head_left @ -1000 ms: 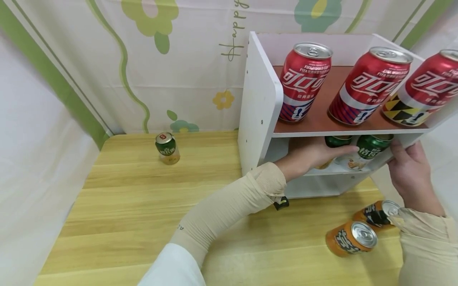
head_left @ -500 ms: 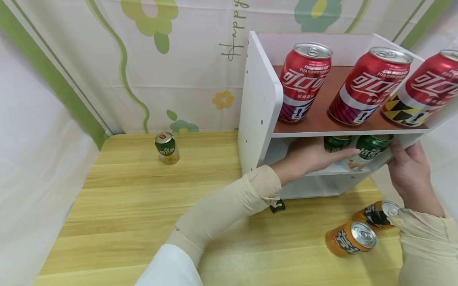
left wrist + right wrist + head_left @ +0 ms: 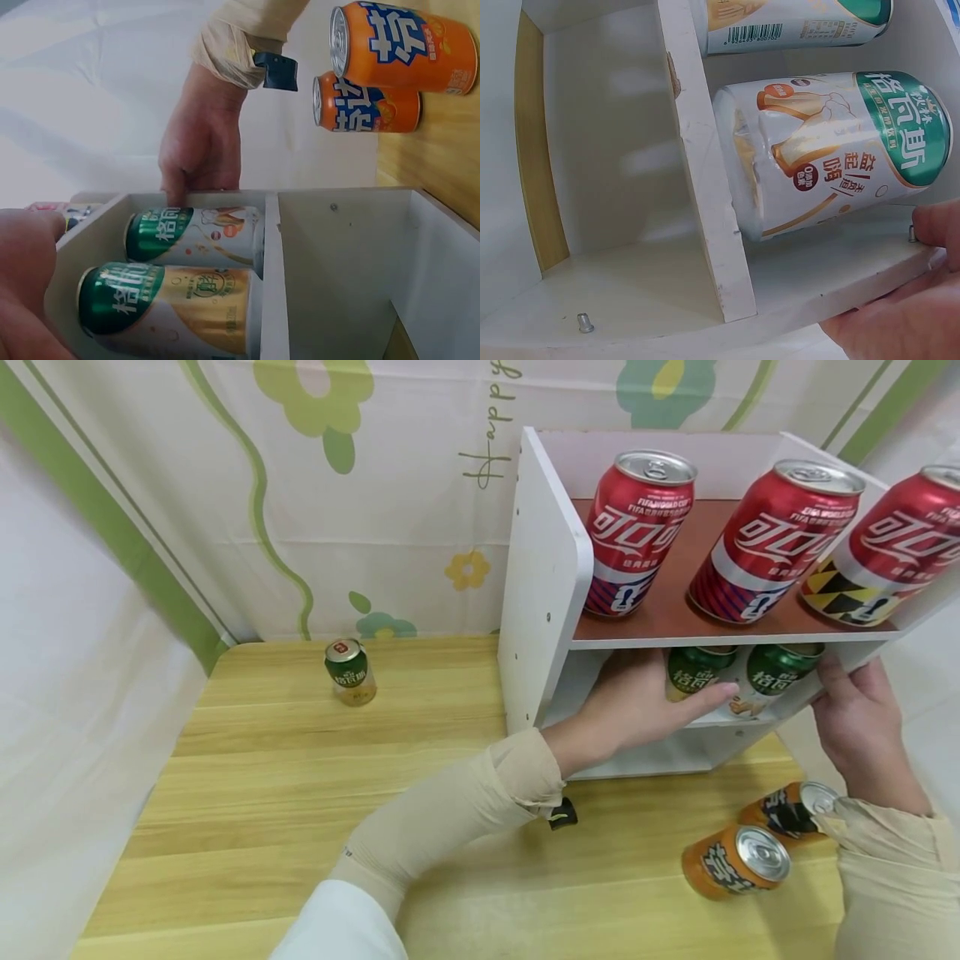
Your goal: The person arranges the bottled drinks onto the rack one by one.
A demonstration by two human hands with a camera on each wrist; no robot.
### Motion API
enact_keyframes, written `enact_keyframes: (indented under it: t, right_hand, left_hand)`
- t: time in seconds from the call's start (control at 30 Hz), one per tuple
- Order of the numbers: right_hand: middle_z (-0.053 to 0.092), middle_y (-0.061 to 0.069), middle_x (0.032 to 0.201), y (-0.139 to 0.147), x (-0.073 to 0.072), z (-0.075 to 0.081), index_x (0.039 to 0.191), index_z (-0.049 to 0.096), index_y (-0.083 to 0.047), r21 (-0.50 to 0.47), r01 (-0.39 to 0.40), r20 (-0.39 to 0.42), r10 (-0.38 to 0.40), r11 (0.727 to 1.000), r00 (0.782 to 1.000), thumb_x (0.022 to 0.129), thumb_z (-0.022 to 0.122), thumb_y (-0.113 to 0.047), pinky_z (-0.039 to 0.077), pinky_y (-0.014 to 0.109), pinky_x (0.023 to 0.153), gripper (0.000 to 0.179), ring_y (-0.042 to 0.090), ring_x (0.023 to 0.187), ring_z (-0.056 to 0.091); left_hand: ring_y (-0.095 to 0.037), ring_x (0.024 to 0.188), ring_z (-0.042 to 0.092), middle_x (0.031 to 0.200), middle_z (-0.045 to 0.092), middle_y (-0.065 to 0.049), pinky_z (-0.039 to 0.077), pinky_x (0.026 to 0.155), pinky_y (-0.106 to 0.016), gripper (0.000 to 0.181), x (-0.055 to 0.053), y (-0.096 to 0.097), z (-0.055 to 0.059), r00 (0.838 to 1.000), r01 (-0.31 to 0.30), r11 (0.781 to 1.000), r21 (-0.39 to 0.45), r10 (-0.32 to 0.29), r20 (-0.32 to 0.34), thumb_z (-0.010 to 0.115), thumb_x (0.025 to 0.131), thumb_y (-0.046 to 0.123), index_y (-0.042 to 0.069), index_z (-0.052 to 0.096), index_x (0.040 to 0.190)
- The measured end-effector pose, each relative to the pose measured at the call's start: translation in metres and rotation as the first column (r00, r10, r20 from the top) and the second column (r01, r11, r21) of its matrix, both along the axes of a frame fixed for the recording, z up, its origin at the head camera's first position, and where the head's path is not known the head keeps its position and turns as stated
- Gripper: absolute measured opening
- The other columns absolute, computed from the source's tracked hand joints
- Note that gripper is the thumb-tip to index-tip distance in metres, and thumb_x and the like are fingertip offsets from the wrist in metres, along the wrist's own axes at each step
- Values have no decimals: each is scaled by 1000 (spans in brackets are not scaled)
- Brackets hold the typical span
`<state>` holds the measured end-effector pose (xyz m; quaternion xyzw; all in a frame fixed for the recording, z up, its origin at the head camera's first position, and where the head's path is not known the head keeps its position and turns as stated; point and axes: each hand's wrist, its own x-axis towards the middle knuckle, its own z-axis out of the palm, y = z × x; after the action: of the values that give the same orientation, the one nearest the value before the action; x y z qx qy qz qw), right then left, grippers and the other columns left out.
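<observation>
My left hand (image 3: 630,702) reaches into the middle level of a white shelf (image 3: 546,577), its thumb straight in front of a green-topped drink can (image 3: 693,670). The other fingers are hidden inside. In the left wrist view a gap shows between this hand (image 3: 26,277) and the gold-and-green can (image 3: 169,309). A second green-and-white can (image 3: 817,150) stands to its right, near the shelf's side wall. My right hand (image 3: 862,727) grips that right side panel, thumb at the inner edge and fingers outside.
Three red cola cans (image 3: 780,539) stand on the top level. Two orange soda cans (image 3: 735,862) are on the wooden table (image 3: 300,810) in front of the shelf, at the right. One more green-topped can (image 3: 350,672) stands at the table's back left.
My left hand has drawn back a little to the left and toward me, uncovering more of the left green can. My right hand stays on the side panel.
</observation>
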<state>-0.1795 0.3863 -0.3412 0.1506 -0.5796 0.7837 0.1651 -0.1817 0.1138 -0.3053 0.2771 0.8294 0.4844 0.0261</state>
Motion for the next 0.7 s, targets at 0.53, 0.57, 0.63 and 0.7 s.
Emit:
enact_keyframes:
  t: [0.53, 0.57, 0.63, 0.7]
  right_hand:
    - [48, 6, 142, 1, 1, 0, 150, 42, -8, 12, 9, 16, -9, 1000, 1000, 108, 41, -4, 47, 18, 95, 42, 14, 122, 50]
    - [48, 6, 142, 2, 1, 0, 150, 42, -8, 8, 8, 16, -8, 1000, 1000, 108, 41, -4, 47, 18, 95, 42, 14, 122, 51]
    - [48, 7, 143, 2, 1, 0, 151, 41, -7, 9, 8, 14, -8, 1000, 1000, 108, 41, -4, 47, 19, 95, 43, 14, 123, 51]
    - [48, 7, 143, 2, 1, 0, 151, 41, -7, 8, 5, 12, -5, 1000, 1000, 108, 41, -4, 47, 19, 96, 43, 14, 123, 52]
  left_hand:
    - [-2, 140, 33, 160, 28, 10, 39, 110, -24, 89, 23, -25, -5, 999, -40, 998, -56, 38, -35, 58, 95, 64, 27, 13, 162]
    - [-3, 140, 33, 160, 29, 8, 39, 110, -24, 89, 25, -27, -6, 998, -40, 997, -73, 37, -44, 57, 95, 64, 26, 13, 162]
    - [-6, 142, 34, 160, 31, 6, 37, 112, -25, 90, 28, -29, -8, 998, -38, 994, -102, 32, -61, 57, 96, 64, 23, 13, 163]
    - [-7, 140, 38, 159, 35, 3, 38, 112, -26, 90, 31, -32, -10, 998, -23, 993, -119, 15, -66, 57, 96, 63, 21, 14, 163]
